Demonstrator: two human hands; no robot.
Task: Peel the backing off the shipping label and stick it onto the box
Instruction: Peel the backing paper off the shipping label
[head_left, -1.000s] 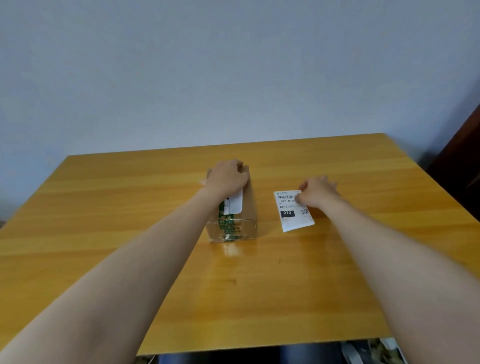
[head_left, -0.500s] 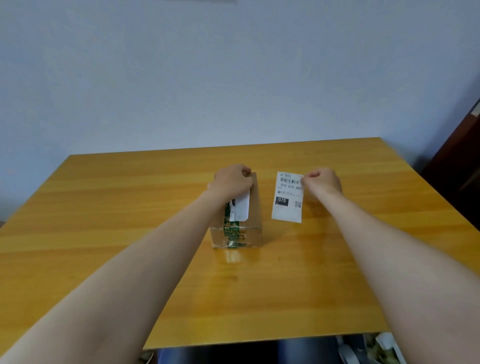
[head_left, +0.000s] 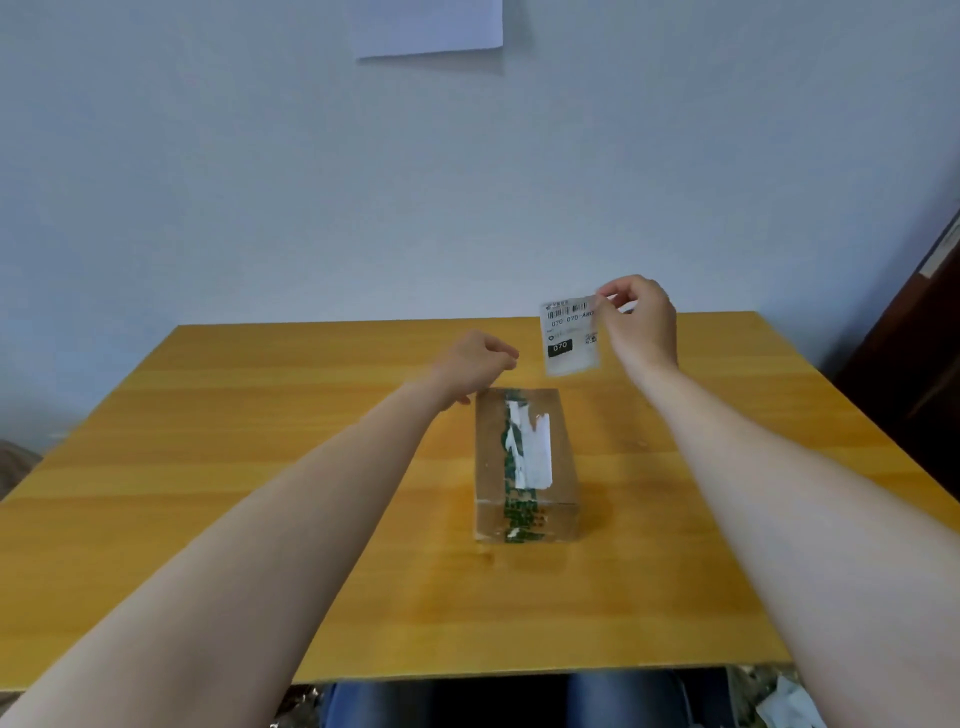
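A wooden desk (head_left: 260, 467) carries a taped cardboard box (head_left: 491, 457), set nearer than both sets of fingers. The left hand (head_left: 470, 366) is held just past the box's far left corner, fingers (head_left: 501, 353) curled together on nothing. The shipping label (head_left: 569, 338) is pinched at its top right corner by the right hand (head_left: 641, 325), raised above the desk, just right of the left fingers.

A pale blue-grey wall (head_left: 260, 182) fills the upper half of the frame, with a white sheet of paper (head_left: 431, 26) fixed at top centre. Below it stands a glossy honey-coloured wooden desk (head_left: 234, 467). Dark brown wooden furniture (head_left: 919, 374) edges the right side. Soft, even light falls throughout.
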